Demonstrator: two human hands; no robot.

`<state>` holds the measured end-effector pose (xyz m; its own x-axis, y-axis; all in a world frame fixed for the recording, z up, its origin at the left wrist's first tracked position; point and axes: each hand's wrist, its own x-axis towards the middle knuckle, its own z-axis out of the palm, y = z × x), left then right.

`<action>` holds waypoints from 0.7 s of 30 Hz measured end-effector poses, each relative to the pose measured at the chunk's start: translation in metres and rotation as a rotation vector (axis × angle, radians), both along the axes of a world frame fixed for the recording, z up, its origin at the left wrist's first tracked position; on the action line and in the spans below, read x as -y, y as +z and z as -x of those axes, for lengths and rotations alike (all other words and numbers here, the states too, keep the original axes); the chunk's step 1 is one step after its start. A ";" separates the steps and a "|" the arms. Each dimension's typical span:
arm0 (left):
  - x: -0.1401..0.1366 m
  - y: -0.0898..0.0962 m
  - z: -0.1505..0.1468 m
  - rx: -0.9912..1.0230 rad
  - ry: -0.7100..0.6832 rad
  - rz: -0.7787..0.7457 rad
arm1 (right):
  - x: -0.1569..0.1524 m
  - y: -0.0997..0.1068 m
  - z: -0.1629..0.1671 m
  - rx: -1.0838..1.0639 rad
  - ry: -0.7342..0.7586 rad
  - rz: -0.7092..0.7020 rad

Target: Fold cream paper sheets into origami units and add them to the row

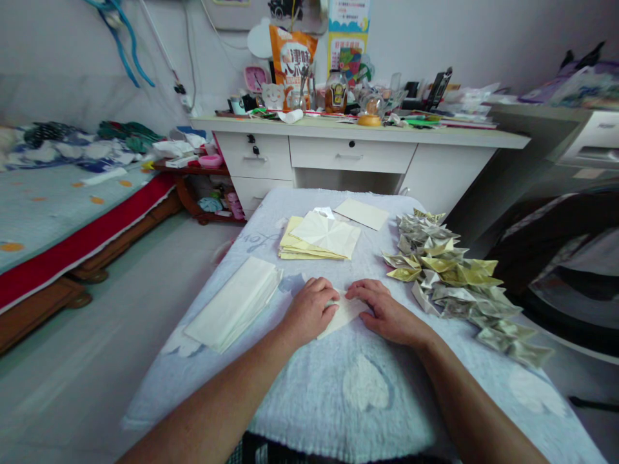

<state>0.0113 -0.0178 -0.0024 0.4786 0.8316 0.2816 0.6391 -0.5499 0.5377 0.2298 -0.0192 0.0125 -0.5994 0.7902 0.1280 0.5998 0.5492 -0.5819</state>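
Observation:
A pale cream sheet of folded paper [342, 316] lies on the cloth-covered table between my hands. My left hand [312, 310] is closed at the sheet's left edge, fingers curled together and thumb on the paper. From the other side, my right hand [387, 314] holds the sheet down, with bent fingertips at its upper edge and thumb at its right. Part of the paper is hidden beneath the fingers. To the left is a stack of long folded white paper [235, 303]. Beyond my hands rests a pile of yellow and white creased sheets [316, 235].
Several folded paper pieces [454, 277], silvery and yellow, cover the table's right side. A single flat sheet [362, 213] lies near the far edge. Behind stands a cluttered white desk [348, 154]. A bed [72, 212] is at left, a washing machine [570, 258] at right.

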 end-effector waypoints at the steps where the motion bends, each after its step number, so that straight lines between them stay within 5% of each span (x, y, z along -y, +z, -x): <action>1: 0.000 0.000 0.000 -0.002 -0.003 0.002 | 0.000 0.000 0.000 -0.004 -0.003 -0.003; 21: 0.007 0.009 0.001 0.022 -0.071 0.037 | -0.003 0.001 0.007 -0.156 -0.077 -0.076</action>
